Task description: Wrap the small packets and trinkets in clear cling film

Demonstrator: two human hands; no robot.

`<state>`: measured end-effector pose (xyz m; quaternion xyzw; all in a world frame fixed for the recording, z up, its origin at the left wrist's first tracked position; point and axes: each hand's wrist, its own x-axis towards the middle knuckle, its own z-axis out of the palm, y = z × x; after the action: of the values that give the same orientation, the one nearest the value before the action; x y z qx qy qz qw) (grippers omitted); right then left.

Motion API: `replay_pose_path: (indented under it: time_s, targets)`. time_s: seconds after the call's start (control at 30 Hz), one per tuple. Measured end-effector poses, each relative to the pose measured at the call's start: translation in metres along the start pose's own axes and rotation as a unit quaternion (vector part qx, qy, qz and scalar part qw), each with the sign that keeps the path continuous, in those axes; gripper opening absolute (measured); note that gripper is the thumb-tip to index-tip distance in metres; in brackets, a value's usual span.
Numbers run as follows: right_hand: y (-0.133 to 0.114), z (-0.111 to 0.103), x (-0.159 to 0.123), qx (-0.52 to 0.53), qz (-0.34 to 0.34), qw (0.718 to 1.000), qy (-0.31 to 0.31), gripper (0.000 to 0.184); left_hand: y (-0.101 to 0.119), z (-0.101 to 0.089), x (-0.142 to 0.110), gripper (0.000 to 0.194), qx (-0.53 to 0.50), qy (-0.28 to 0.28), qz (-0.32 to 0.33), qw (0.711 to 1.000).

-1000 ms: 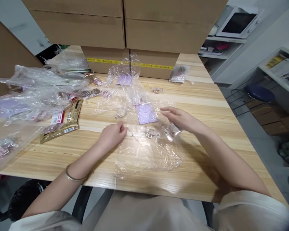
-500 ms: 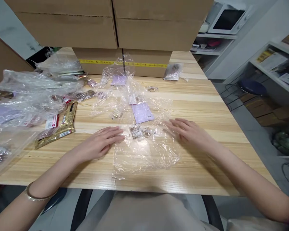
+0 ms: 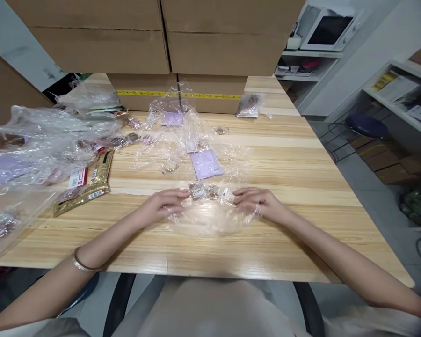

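Note:
A thin clear plastic bag (image 3: 210,222) lies crumpled between my two hands, its near edge blurred. My left hand (image 3: 161,206) is closed on the bag's left side, fingertips close to a small printed packet (image 3: 197,191). On the right side, my right hand (image 3: 257,204) pinches the same plastic with bent fingers. Beside the printed packet, between the hands, sits a small clear packet with brownish contents (image 3: 213,191). Just beyond them is a lilac card (image 3: 206,164) with a barcode, partly under clear film.
Clear plastic bags (image 3: 56,135) pile up at the left, near gold packets (image 3: 101,175) and a red-and-white label (image 3: 78,178). Cardboard boxes (image 3: 136,51) with a yellow measuring tape (image 3: 210,96) stand at the back. A silvery pouch (image 3: 249,106) lies at the back right.
Both hands have moved inward toward the small packets and taken hold of the plastic. The bag's near edge has drawn up away from my body.

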<state>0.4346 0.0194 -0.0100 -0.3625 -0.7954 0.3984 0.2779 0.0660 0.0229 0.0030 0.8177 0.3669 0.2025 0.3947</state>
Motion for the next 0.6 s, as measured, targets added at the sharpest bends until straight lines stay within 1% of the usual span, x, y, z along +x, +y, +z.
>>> replay_pose_path:
  time_s: [0.03,0.1,0.17,0.23,0.27,0.33,0.4,0.47,0.53,0.57,0.6]
  targets:
    - [0.001,0.002,0.004,0.033,0.050,0.998,0.027,0.039,0.002,0.000,0.004,0.037,-0.045,0.023,-0.040,0.998]
    - [0.002,0.005,0.013,0.071,0.137,0.984,0.094,0.050,0.009,0.000,0.013,0.047,-0.110,0.056,-0.100,0.987]
    - [0.003,0.009,0.020,0.075,0.190,0.966,0.155,0.055,0.014,0.000,0.023,0.053,-0.147,0.054,-0.136,0.978]
    - [0.005,0.011,0.025,0.035,0.200,0.960,0.195,0.054,0.017,0.000,0.032,0.055,-0.167,0.049,-0.160,0.972]
    - [0.007,0.012,0.026,0.001,0.197,0.959,0.205,0.053,0.017,0.000,0.036,0.055,-0.172,0.058,-0.170,0.969]
    - [0.012,0.010,0.024,-0.076,0.189,0.955,0.214,0.052,0.013,0.002,0.043,0.052,-0.167,0.100,-0.194,0.961]
    - [0.016,0.007,0.020,-0.140,0.189,0.949,0.209,0.050,0.009,0.004,0.048,0.046,-0.132,0.141,-0.228,0.954]
    - [0.019,0.004,0.016,-0.184,0.199,0.943,0.191,0.048,0.007,0.009,0.051,0.042,-0.060,0.145,-0.243,0.957]
    - [0.019,0.002,0.013,-0.226,0.208,0.936,0.172,0.046,0.006,0.014,0.051,0.038,0.051,0.140,-0.218,0.965]
    - [0.017,0.002,0.012,-0.257,0.207,0.927,0.176,0.042,0.005,0.017,0.049,0.033,0.116,0.154,-0.196,0.961]
    - [0.016,0.002,0.011,-0.293,0.200,0.915,0.193,0.036,0.005,0.019,0.047,0.026,0.181,0.185,-0.175,0.950]
